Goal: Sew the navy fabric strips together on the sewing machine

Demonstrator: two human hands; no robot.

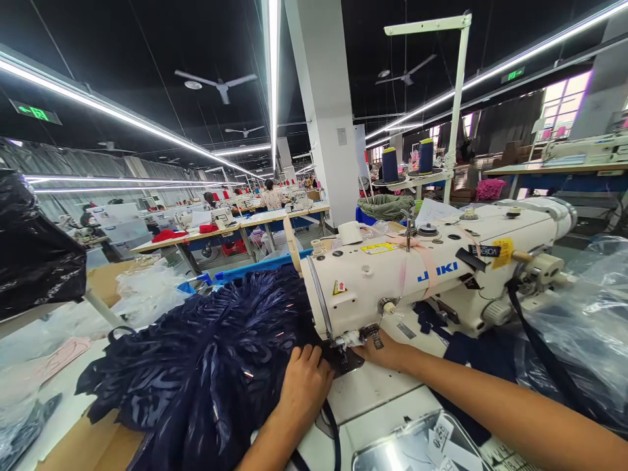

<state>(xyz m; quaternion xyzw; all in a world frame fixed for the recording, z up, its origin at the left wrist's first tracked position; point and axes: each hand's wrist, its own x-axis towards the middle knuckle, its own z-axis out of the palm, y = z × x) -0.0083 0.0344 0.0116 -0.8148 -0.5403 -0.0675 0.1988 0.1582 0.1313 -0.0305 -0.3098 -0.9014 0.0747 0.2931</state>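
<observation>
A white JUKI sewing machine [363, 275] stands in front of me, its needle area low at the left end. My left hand [307, 379] is just left of the needle, fingers curled down on the edge of a navy gathered fabric [206, 360]. That fabric lies in a large shiny heap left of the machine. A narrow navy strap [334, 432] hangs below my left hand over the bed's front. My right hand [387, 352] reaches under the machine head from the right, fingers closed beside the needle plate [350, 364]. Its fingertips are partly hidden.
Clear plastic [589, 307] and more navy cloth lie right of the machine. A metal tray [417, 445] with paper tags sits at the front edge. Two navy thread cones [426, 157] stand behind. A black plastic bag [34, 242] is at far left; other people work at distant tables.
</observation>
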